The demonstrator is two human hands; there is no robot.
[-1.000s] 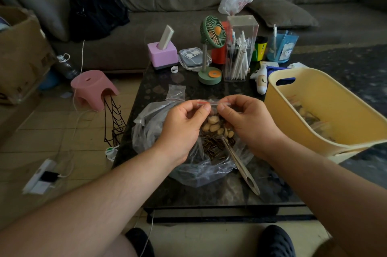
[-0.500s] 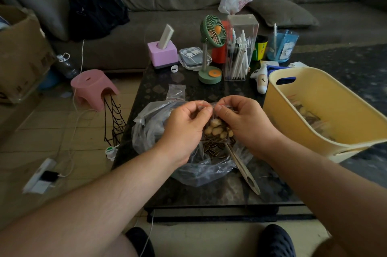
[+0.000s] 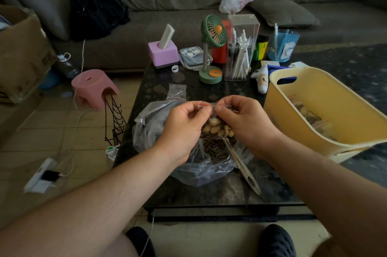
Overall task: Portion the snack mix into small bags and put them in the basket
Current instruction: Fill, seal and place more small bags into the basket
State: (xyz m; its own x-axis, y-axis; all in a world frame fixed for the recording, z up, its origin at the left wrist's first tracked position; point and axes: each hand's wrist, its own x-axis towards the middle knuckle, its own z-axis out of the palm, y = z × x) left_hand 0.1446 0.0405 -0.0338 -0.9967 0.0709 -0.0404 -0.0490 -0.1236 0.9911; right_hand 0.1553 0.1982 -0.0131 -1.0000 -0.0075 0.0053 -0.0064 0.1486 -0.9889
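While it hung between both sets of fingertips, the small bag (image 3: 215, 125) of pale nuts was pinched along its red zip strip, which ran level just above the knuckles. The left hand (image 3: 184, 129) clamped thumb and forefinger on the strip's left part, and the right hand (image 3: 244, 123) pinched it right beside them, fingertips nearly touching, apparently to press the seal closed. Directly below the fingers lay the large open bag (image 3: 188, 164) of snack mix, striped seeds showing, probably so spills dropped back in. A wooden scoop (image 3: 244, 165) rested in it, handle slanting toward the wrists. Just beyond the right hand's knuckles stood the yellow basket (image 3: 326, 110), filled bags dimly visible inside. An empty spare bag (image 3: 177, 91) lay past the fingertips on the dark table (image 3: 209, 196).
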